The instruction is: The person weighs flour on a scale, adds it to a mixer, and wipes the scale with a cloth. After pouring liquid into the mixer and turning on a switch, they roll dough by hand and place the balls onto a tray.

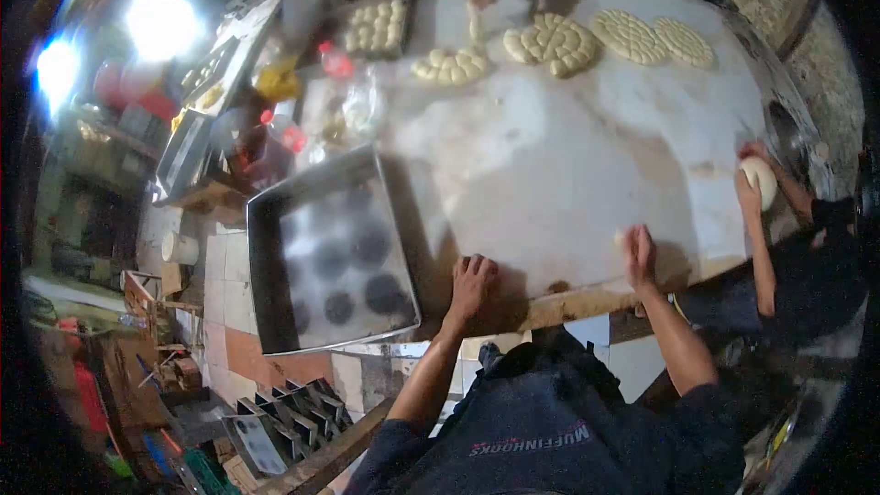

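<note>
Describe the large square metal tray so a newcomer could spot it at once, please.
Find the pale worktable, then its near left corner, beside the wearer's left hand. There sits a deep, square metal tray. Dark round patches on its base distinguish it from the tray of dough balls farther away.

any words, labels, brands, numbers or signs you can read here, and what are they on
"MUFFINHOOKS": on the front of the camera wearer's dark shirt.
Small reddish marks beside that word: too small to read.
Nothing else is legible; any print on the red-and-clear plastic items across the worktable is too blurred to read.
</note>
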A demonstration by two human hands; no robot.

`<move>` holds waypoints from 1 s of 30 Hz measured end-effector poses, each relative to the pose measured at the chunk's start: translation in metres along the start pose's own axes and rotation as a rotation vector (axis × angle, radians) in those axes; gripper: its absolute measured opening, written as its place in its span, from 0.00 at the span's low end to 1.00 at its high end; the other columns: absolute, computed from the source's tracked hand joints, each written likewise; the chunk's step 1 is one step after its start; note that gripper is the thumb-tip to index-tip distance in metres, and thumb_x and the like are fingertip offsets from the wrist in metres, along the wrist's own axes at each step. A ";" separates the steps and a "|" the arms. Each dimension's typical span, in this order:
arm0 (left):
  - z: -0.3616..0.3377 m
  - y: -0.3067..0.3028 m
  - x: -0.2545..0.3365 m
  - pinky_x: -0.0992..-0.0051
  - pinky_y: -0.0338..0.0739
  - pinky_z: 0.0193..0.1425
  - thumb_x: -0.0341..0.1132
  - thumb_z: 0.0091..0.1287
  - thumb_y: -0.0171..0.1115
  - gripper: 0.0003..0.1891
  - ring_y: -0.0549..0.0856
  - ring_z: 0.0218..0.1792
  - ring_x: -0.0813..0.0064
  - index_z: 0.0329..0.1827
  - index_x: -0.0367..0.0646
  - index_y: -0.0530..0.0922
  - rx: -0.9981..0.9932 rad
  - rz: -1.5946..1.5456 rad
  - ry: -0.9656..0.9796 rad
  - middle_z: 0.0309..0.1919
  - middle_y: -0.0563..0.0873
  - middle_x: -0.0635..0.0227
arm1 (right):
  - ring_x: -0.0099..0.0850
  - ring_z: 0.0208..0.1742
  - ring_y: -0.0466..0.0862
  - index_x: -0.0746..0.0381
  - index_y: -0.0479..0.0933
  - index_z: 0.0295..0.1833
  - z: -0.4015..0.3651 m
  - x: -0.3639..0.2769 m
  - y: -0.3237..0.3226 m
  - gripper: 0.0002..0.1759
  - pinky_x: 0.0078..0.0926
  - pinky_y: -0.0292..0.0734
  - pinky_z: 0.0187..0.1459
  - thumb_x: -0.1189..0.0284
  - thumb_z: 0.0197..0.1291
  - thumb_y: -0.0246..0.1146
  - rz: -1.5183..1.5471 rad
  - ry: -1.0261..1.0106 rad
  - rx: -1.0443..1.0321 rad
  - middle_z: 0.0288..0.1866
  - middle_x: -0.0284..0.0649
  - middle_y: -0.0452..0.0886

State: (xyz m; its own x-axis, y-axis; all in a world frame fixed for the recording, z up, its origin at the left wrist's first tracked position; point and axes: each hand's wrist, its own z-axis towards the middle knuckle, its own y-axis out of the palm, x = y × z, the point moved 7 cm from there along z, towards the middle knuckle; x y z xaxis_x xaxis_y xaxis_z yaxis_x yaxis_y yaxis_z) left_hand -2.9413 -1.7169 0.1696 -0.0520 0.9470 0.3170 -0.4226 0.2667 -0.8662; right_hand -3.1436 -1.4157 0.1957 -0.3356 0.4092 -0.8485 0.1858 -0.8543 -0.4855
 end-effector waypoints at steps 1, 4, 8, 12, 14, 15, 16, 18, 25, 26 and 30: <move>0.018 0.001 -0.005 0.57 0.65 0.53 0.40 0.63 0.59 0.12 0.72 0.50 0.54 0.46 0.47 0.73 0.008 0.017 -0.020 0.46 0.73 0.55 | 0.32 0.41 0.74 0.63 0.70 0.40 -0.002 0.001 -0.008 0.10 0.35 0.71 0.44 0.68 0.57 0.58 -0.233 -0.138 -0.102 0.37 0.40 0.74; 0.084 -0.017 -0.028 0.57 0.63 0.56 0.43 0.54 0.66 0.18 0.69 0.50 0.56 0.46 0.51 0.74 0.050 0.070 -0.327 0.47 0.72 0.61 | 0.42 0.39 0.73 0.62 0.68 0.34 0.037 -0.034 -0.010 0.09 0.43 0.68 0.41 0.69 0.55 0.58 -0.606 -0.470 -0.212 0.35 0.45 0.72; 0.139 0.023 -0.010 0.58 0.64 0.59 0.49 0.51 0.69 0.23 0.71 0.50 0.54 0.45 0.49 0.74 0.019 -0.132 -0.318 0.44 0.73 0.60 | 0.47 0.35 0.72 0.62 0.67 0.30 0.089 -0.067 0.029 0.08 0.45 0.67 0.38 0.69 0.53 0.56 -0.572 -0.399 -0.115 0.32 0.46 0.70; 0.091 0.106 0.021 0.59 0.67 0.62 0.42 0.54 0.67 0.19 0.74 0.53 0.60 0.46 0.46 0.76 -0.264 -0.110 -0.182 0.46 0.78 0.62 | 0.53 0.41 0.73 0.64 0.71 0.32 0.033 -0.050 0.088 0.08 0.49 0.67 0.49 0.71 0.50 0.57 -0.419 -0.496 -0.411 0.35 0.53 0.72; 0.054 0.071 0.040 0.60 0.69 0.60 0.37 0.56 0.66 0.14 0.74 0.55 0.61 0.44 0.45 0.77 -0.166 0.081 0.014 0.47 0.78 0.62 | 0.56 0.45 0.73 0.66 0.73 0.34 0.008 -0.059 0.065 0.09 0.52 0.65 0.56 0.71 0.48 0.57 -0.316 -0.643 -0.582 0.37 0.56 0.73; 0.058 0.037 0.038 0.60 0.69 0.59 0.35 0.57 0.65 0.11 0.75 0.55 0.62 0.42 0.45 0.77 -0.135 -0.025 0.040 0.47 0.79 0.62 | 0.55 0.47 0.72 0.66 0.72 0.34 0.004 -0.034 0.058 0.09 0.52 0.65 0.55 0.72 0.49 0.57 -0.364 -0.683 -0.593 0.38 0.55 0.73; 0.067 0.003 0.036 0.61 0.69 0.59 0.33 0.57 0.64 0.08 0.75 0.55 0.63 0.39 0.45 0.78 -0.112 -0.136 0.065 0.47 0.80 0.62 | 0.54 0.49 0.72 0.66 0.72 0.34 0.010 -0.004 0.049 0.09 0.53 0.65 0.55 0.72 0.49 0.57 -0.412 -0.713 -0.607 0.38 0.53 0.73; 0.101 -0.027 0.008 0.62 0.70 0.50 0.33 0.56 0.64 0.06 0.77 0.43 0.62 0.35 0.46 0.77 -0.211 -0.109 -0.134 0.35 0.81 0.64 | 0.55 0.46 0.71 0.66 0.70 0.35 0.070 -0.034 0.027 0.08 0.54 0.65 0.55 0.72 0.51 0.54 -0.422 -0.565 -0.513 0.39 0.54 0.71; 0.161 0.019 0.019 0.64 0.71 0.50 0.31 0.52 0.63 0.08 0.78 0.39 0.63 0.35 0.44 0.78 0.000 -0.127 -0.155 0.33 0.82 0.66 | 0.50 0.45 0.74 0.65 0.70 0.34 0.074 -0.074 0.093 0.07 0.48 0.71 0.52 0.72 0.55 0.56 -0.397 -0.622 -0.345 0.37 0.48 0.73; 0.142 0.019 0.039 0.64 0.70 0.52 0.30 0.50 0.65 0.10 0.78 0.40 0.62 0.36 0.43 0.78 -0.023 -0.132 -0.109 0.35 0.82 0.65 | 0.50 0.46 0.74 0.65 0.70 0.33 0.063 -0.060 0.086 0.07 0.47 0.70 0.52 0.72 0.53 0.57 -0.404 -0.646 -0.394 0.37 0.48 0.73; 0.075 -0.023 0.013 0.64 0.70 0.56 0.29 0.49 0.65 0.10 0.78 0.45 0.58 0.36 0.43 0.78 -0.053 -0.279 -0.143 0.36 0.81 0.63 | 0.51 0.52 0.72 0.65 0.70 0.32 0.084 -0.035 0.040 0.07 0.50 0.68 0.53 0.73 0.48 0.58 -0.414 -0.470 -0.501 0.39 0.49 0.73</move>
State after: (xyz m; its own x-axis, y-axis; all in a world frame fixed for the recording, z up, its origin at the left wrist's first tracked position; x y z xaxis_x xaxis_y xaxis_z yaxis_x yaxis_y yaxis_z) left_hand -3.0001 -1.7242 0.2228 -0.0685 0.8021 0.5932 -0.3913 0.5254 -0.7555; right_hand -3.2023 -1.4912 0.2235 -0.8012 0.3881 -0.4554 0.3160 -0.3719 -0.8728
